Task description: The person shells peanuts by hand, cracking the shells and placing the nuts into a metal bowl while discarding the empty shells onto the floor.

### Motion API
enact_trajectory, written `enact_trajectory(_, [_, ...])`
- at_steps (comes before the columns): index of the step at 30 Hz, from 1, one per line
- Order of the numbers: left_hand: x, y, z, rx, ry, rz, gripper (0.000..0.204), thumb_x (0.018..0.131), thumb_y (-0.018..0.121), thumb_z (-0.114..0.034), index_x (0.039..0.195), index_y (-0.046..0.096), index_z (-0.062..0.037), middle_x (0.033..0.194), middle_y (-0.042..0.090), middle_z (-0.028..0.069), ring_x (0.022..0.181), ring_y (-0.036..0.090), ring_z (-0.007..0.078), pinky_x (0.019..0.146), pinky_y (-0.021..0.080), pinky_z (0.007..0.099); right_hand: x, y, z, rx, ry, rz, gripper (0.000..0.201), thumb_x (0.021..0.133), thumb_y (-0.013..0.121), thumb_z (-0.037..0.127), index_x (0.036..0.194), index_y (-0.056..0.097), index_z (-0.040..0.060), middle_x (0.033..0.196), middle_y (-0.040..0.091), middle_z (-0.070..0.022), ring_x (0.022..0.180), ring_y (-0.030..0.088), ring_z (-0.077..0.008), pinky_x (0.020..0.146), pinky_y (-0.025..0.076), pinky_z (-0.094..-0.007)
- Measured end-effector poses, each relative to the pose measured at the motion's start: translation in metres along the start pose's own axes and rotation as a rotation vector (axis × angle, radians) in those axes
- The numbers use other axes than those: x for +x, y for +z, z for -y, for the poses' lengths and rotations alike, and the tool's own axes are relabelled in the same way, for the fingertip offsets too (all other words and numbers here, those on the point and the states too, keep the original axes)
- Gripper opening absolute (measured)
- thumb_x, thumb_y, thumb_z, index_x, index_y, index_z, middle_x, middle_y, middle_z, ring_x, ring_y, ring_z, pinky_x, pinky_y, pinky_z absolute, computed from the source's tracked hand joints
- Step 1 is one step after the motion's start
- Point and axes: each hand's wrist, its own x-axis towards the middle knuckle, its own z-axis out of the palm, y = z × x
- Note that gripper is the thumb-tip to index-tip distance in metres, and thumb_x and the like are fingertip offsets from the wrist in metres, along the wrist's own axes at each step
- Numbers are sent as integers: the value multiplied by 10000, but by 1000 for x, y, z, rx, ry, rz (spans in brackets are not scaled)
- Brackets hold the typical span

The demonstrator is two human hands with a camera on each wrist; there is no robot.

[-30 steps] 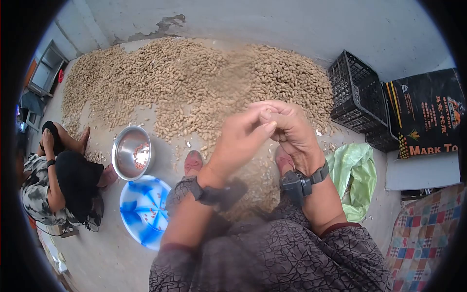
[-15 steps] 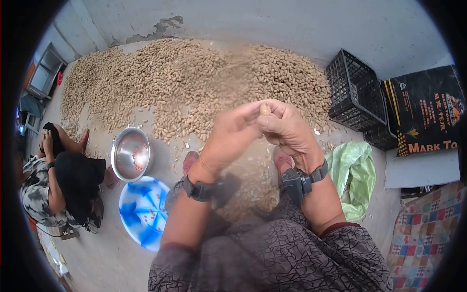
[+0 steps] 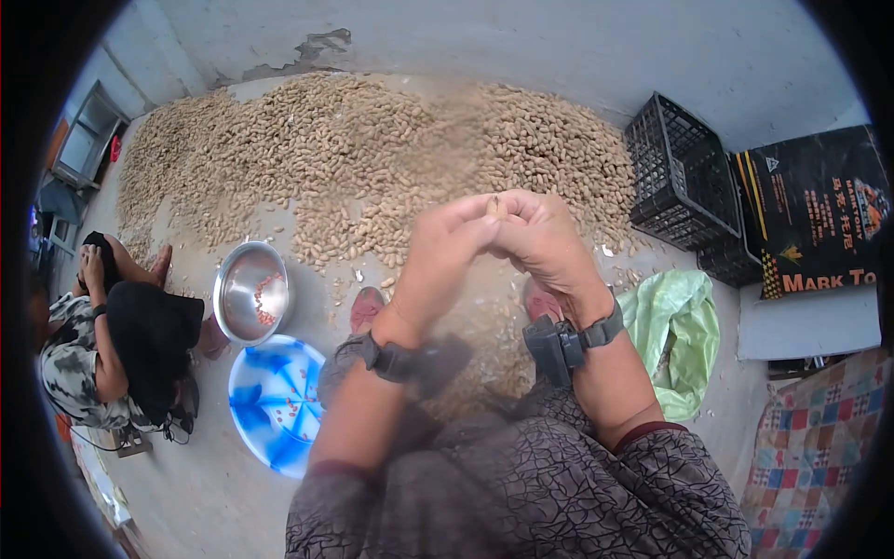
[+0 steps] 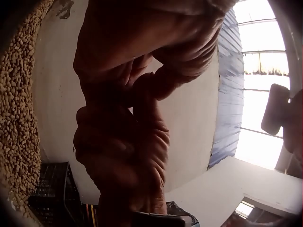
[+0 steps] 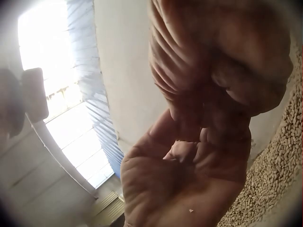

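Observation:
Both hands meet in front of the body, fingertips together around a small peanut. My left hand pinches it from the left with thumb and fingertips, while my right hand grips it from the right with curled fingers. Most of the peanut is hidden behind the fingers. In the left wrist view the right hand shows below, dark against the wall, its thumb tip touching the left thumb. A small pale crumb lies on the palm of the left hand in the right wrist view.
A broad heap of unshelled peanuts lies along the wall. To the left are a steel bowl and a blue-white basin with reddish kernels; beyond sits another person. Black crates and a green sack stand right.
Half a second ago the right thumb and finger held the peanut upright with the left fingers apart from it. The left hand has moved in to the right, and both hands now grip the peanut.

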Motion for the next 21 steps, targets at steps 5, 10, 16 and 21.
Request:
enact_trajectory(5, [3,10,-7,-200,-41,-216,314,929,481,-164,1141,531,62,811,592,4,677,540,38,599,433,186,-9,-3,10,-211,-78,3,135,765,691,164,804,607,66,665,540,46,523,432,-6,438,288,-149])
enact_trajectory(10, [1,14,-15,143,-6,-244,320,948,470,-195,1169,541,26,704,560,-15,574,509,37,535,414,170,-7,-7,18,30,-40,-124,179,797,685,207,803,602,48,639,516,42,497,398,-9,396,255,-151])
enact_trajectory(16, [4,21,6,282,193,-236,301,956,445,-173,1161,557,17,708,547,-25,591,474,21,535,385,154,-1,-6,10,244,-40,6,198,840,653,223,794,596,39,610,488,32,475,368,-14,382,247,-165])
enact_trajectory(21, [7,29,13,190,318,-247,286,963,408,-138,1132,559,37,760,567,-9,653,473,25,569,387,175,5,-6,0,224,33,-59,170,844,640,194,794,603,36,614,502,25,474,380,-20,397,266,-162])
